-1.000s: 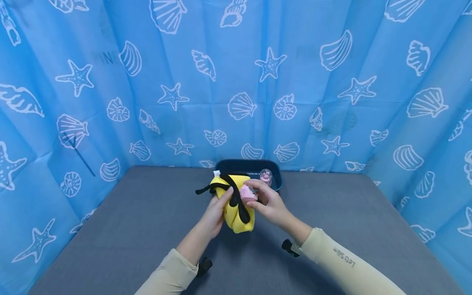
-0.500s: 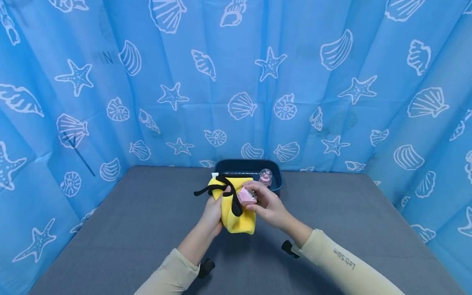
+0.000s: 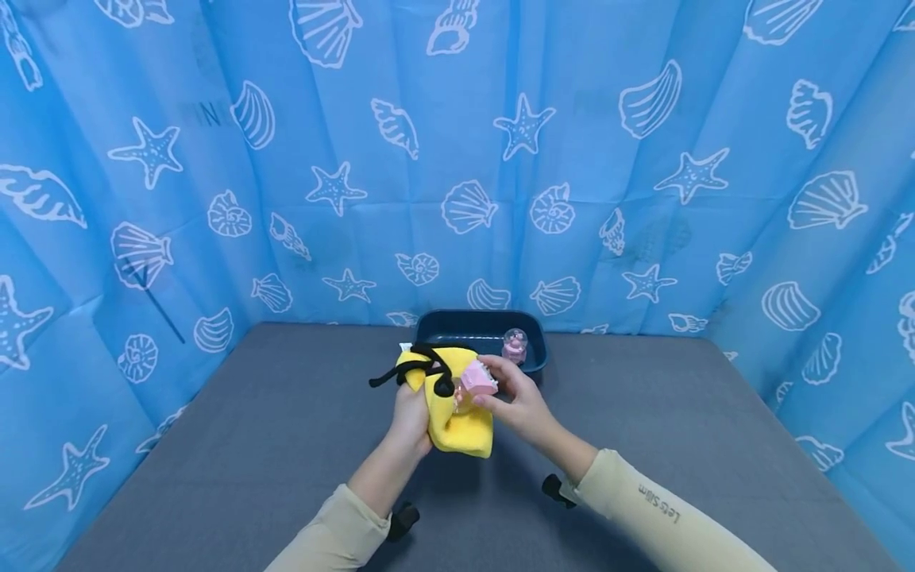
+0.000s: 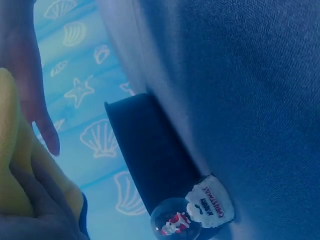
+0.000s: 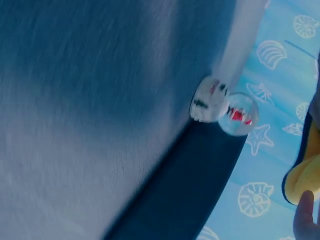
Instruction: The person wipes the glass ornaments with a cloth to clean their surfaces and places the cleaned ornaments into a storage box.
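Note:
My left hand grips a yellow cloth pouch with a black drawstring, held up in front of the tray. My right hand pinches a small snow globe by its pink base. Its clear dome points left and lies against or just in front of the pouch; whether it touches is unclear. In the left wrist view, part of the pouch and some fingers show at the left edge. The right wrist view catches the pouch and a fingertip at the right edge.
A dark blue tray stands at the table's back, with another pink-based snow globe at its right end. A white-based Christmas snow globe is beside the tray in both wrist views. A patterned blue curtain hangs behind.
The pouch has turned and shifted slightly left, its cord moving with it. The clear dome of the globe in my right hand now shows against the yellow cloth. The tray has not moved.

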Demonstrator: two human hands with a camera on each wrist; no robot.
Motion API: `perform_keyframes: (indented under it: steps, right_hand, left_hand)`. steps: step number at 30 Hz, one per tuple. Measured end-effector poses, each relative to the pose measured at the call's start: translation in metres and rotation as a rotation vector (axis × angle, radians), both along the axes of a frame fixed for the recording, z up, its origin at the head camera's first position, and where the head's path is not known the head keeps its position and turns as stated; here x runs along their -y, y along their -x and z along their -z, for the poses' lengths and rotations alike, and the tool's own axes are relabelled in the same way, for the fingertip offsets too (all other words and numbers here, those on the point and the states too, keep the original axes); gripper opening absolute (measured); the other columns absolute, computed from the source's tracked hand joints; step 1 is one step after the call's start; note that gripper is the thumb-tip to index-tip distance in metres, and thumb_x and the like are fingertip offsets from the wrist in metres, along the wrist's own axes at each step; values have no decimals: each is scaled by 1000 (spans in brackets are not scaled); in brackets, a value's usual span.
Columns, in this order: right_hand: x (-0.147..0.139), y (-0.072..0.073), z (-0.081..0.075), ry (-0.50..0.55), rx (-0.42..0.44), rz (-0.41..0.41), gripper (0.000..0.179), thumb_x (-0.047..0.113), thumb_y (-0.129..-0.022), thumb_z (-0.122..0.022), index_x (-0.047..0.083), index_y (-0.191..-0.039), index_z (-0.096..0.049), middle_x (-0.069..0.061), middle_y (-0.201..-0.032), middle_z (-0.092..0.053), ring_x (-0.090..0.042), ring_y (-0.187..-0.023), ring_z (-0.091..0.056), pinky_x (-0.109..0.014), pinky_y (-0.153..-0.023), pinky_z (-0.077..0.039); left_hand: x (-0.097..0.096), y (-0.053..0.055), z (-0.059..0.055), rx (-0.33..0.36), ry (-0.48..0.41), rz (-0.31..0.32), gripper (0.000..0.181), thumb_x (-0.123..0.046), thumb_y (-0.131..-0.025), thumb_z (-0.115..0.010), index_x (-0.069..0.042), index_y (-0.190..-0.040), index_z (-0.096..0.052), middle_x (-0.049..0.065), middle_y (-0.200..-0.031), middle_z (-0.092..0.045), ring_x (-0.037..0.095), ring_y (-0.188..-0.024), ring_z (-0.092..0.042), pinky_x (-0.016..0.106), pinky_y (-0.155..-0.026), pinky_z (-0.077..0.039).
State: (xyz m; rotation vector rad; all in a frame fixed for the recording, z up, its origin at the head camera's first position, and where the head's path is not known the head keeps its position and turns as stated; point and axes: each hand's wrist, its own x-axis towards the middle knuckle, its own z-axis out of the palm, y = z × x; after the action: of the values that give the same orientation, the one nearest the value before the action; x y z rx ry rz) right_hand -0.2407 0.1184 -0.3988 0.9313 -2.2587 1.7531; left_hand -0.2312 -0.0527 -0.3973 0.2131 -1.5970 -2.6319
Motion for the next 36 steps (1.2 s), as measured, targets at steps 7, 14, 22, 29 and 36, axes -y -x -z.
perform_keyframes:
  steps: [7, 14, 22, 29, 36]
  right_hand:
    - [-4, 0, -5, 174, -7, -31, 52, -2, -91, -62, -12, -136, -37, -31, -121, -52, -11, -92, -59, -22, -81, -53]
    - [-7, 2, -16, 243, 33, 36, 55, -8, -91, -58, -10, -138, -30, -29, -129, -46, -9, -97, -56, -19, -88, -49]
    - [1, 1, -16, -58, -105, 62, 54, 1, -88, -68, -5, -136, -43, -22, -119, -56, -25, -99, -53, -33, -86, -48]
    - [-4, 1, -18, -270, -87, -8, 62, 9, -92, -66, 1, -146, -37, -17, -129, -56, -26, -103, -52, -38, -89, -49]
    - [-14, 3, -24, -336, -185, 81, 66, 9, -85, -75, -4, -141, -43, -18, -120, -60, -24, -94, -54, -34, -77, -52]
  left_hand:
    - [9, 2, 2, 62, 10, -17, 44, -36, -101, -53, -2, -127, -47, 5, -104, -60, 10, -88, -63, 23, -78, -52]
    - [15, -1, 2, 19, -169, 153, 40, -54, -98, -45, -15, -103, -54, -6, -91, -62, 4, -81, -63, 19, -75, -50]
    - [9, -5, 3, -11, -52, 265, 70, -67, -93, -41, -9, -131, -46, -4, -111, -60, 6, -99, -59, 22, -86, -48]
    - [7, -5, 8, 2, -36, 223, 65, -59, -97, -45, -5, -133, -46, -2, -110, -59, 9, -98, -58, 23, -88, -47]
    - [10, -1, 5, 13, -21, 176, 65, -57, -95, -51, -3, -131, -48, -3, -107, -64, 8, -97, -61, 23, -87, -48]
